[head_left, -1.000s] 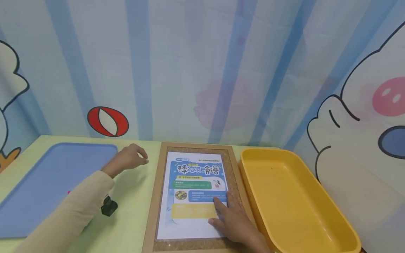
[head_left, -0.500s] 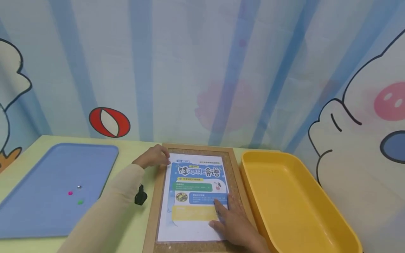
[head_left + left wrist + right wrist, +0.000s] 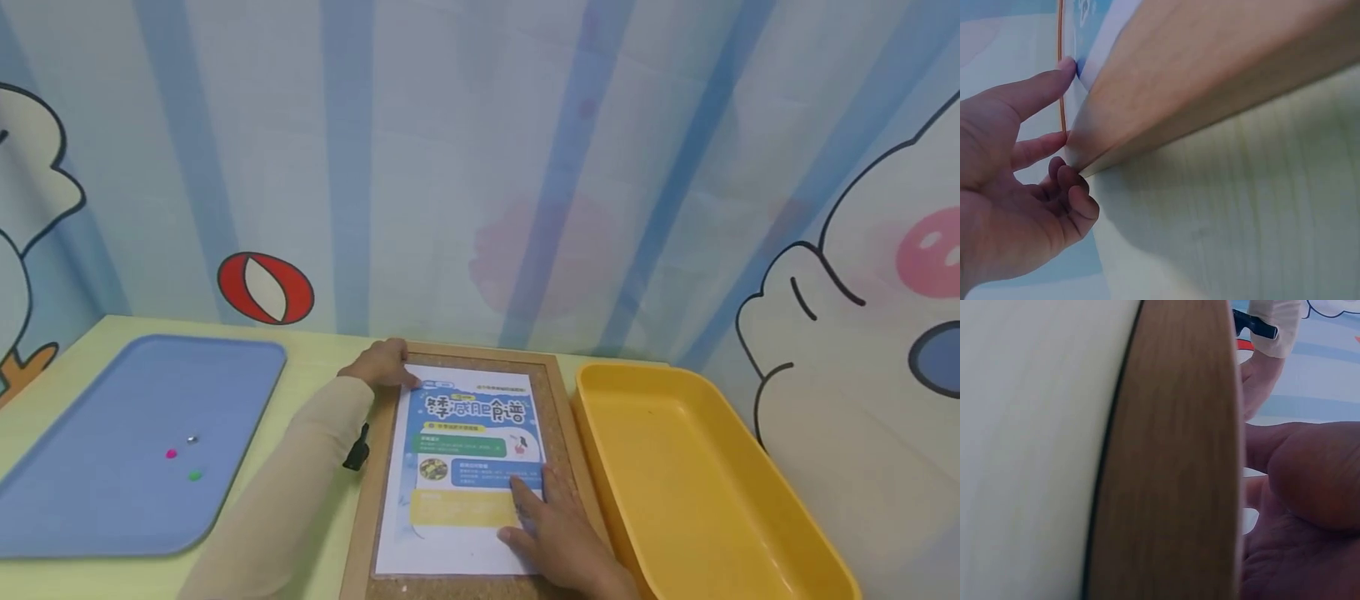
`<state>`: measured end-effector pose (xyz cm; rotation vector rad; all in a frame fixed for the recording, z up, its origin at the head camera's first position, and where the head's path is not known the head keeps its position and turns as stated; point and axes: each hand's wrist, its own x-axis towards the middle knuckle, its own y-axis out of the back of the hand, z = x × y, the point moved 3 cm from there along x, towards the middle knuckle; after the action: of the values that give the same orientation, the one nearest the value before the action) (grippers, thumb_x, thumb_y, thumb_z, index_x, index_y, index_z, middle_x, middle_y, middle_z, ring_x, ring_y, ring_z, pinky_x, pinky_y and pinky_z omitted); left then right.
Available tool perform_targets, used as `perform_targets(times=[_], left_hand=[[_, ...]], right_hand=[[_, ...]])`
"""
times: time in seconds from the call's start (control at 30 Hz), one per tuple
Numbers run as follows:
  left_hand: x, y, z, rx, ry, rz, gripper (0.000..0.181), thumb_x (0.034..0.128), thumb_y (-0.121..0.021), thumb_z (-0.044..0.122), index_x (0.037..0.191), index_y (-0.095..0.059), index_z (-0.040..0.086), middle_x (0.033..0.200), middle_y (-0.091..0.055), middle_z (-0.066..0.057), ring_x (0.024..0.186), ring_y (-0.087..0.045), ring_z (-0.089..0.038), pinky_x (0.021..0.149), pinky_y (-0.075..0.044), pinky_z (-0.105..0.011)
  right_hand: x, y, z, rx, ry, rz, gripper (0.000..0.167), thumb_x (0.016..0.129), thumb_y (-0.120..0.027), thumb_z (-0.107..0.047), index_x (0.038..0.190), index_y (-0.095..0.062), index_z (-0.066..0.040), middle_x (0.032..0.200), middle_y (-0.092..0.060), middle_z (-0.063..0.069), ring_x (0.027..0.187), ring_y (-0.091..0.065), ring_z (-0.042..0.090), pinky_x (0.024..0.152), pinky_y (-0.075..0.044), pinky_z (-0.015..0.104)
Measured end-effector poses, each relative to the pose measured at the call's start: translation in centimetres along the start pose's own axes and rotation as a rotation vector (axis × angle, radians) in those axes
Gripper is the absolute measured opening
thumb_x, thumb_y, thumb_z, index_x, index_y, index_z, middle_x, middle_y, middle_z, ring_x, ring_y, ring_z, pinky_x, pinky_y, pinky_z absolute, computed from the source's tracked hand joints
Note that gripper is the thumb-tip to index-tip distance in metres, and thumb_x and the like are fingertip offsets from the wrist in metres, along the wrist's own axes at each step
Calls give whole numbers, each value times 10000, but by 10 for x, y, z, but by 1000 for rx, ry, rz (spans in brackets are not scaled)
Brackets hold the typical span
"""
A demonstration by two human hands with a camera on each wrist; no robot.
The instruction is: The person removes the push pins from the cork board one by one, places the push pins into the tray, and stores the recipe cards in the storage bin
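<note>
Main change over the last second: left hand (image 3: 377,364) had gone from the strip between tray and board to the far left corner of the cork board (image 3: 363,533). Its thumb now reached over the corner of the printed sheet (image 3: 468,450); in the left wrist view the thumb stuck out, apart from the index finger, with the remaining fingers bent beside the wooden corner. Contact at the fingertips was partly hidden; could not tell whether it gripped the frame or had something small under the thumb.

Right hand (image 3: 558,533) had not shifted: fingers spread wide, resting on the sheet's lower right side. Sheet lay face up on the board, inside the frame. My reading: the sheet was now controlled from two opposite sides, with the work centred on that far left corner.

Containers. Blue tray (image 3: 142,400), on the tabletop (image 3: 311,367) left of the board and apart from it, held three small pieces: pink (image 3: 171,454), silvery (image 3: 192,439), green (image 3: 195,476). Too small to identify; possibly pins. The sleeve had hidden most of them a second earlier. Yellow tub (image 3: 697,475) stood just right of the board, its floor and walls visible.
</note>
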<state>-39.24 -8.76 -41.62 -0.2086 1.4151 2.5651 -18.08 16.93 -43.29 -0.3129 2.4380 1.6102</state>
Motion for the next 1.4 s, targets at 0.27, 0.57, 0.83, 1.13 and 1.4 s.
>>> perform_targets(times=[0.27, 0.57, 0.83, 1.13, 1.4], left_hand=[[-3, -2, 10, -10, 68, 20, 677, 818, -811, 355, 1301, -526, -24, 1266, -570, -209, 1081, -571, -329, 1000, -484, -495], [-7, -5, 12, -89, 87, 102, 487, 847, -768, 187, 1213, -552, -50, 1136, -637, -206, 968, -593, -314, 893, -511, -439], [0, -7, -1, -399, 227, 102, 420, 887, -639, 23, 1274, -510, -79, 1179, -624, -233, 977, -640, -299, 852, -540, -374], [-27, -15, -21, -678, 225, -119, 347, 939, -571, -18, 1282, -532, 14, 1097, -634, -194, 818, -654, -240, 639, -579, -294], [-71, -24, -22, -858, 75, -261, 699, 933, -498, -100, 1529, -297, 206, 1134, -672, -209, 835, -720, -287, 671, -606, -401]], right_hand=[[1, 0, 1, -1, 8, 1, 680, 900, -686, -446, 1505, -457, -233, 1672, -118, 181, 1535, -64, 438, 1191, -147, 639], [0, -3, 2, 12, -6, -16, 680, 897, -690, -452, 1503, -459, -249, 1677, -112, 163, 1540, -41, 429, 1196, -130, 636], [-1, -3, -1, 15, 12, -9, 678, 896, -692, -444, 1501, -462, -243, 1675, -118, 167, 1539, -52, 430, 1196, -138, 633], [-1, -3, -2, 16, 11, -7, 671, 899, -690, -442, 1501, -461, -253, 1677, -119, 160, 1543, -44, 419, 1204, -130, 621], [0, -1, -1, 19, 29, 10, 666, 903, -690, -423, 1499, -466, -230, 1672, -130, 171, 1541, -49, 421, 1204, -121, 622]])
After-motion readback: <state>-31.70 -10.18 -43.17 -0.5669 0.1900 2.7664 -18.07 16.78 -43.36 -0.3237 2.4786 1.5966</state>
